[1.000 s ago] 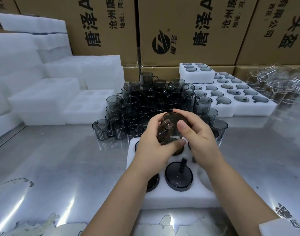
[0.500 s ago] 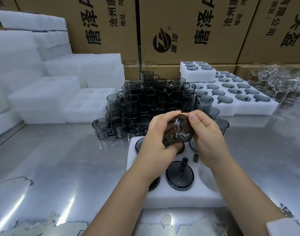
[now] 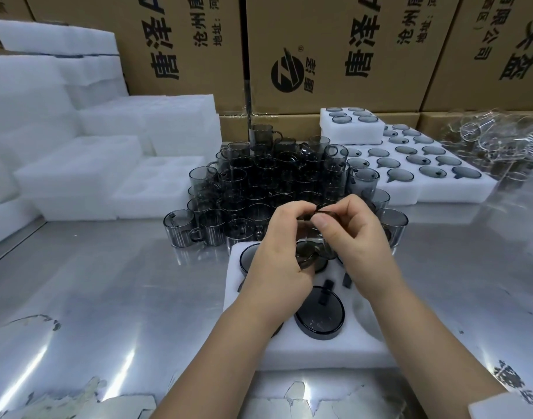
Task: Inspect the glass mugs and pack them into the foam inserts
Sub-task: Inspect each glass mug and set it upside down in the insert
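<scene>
Seen from the head camera, a person's left hand (image 3: pixel 277 255) and right hand (image 3: pixel 360 240) met above the near white foam insert (image 3: pixel 292 347) on the scuffed steel table (image 3: pixel 108 282). Between them they held one smoky grey glass mug (image 3: pixel 312 254), tipped on its side and clear of the foam. The left hand's fingers curled round its body, while the right thumb and forefinger pinched its upper edge; neither hand was spread or idle. From that hold, the mug seemed to be under inspection and not yet packed.

The insert below was partly filled. One dark packed mug (image 3: pixel 319 317) sat sunk in a middle pocket; more dark rims showed under the hands; an empty round pocket (image 3: pixel 364 311) lay at the front right. How many pockets remained could not be told, since the arms hid several.

Behind the insert, a big heap of loose grey mugs (image 3: pixel 271 179) waited, so most of the work looked to be left. At the right rear lay filled foam trays (image 3: pixel 440 189), with a smaller filled tray (image 3: pixel 349 131) stacked on them; that much looked finished. Blank foam blocks (image 3: pixel 77 164) were piled at the left; brown printed cartons (image 3: pixel 319 31) lined the back; a tangle of clear glassware (image 3: pixel 500 140) lay at the far right.
</scene>
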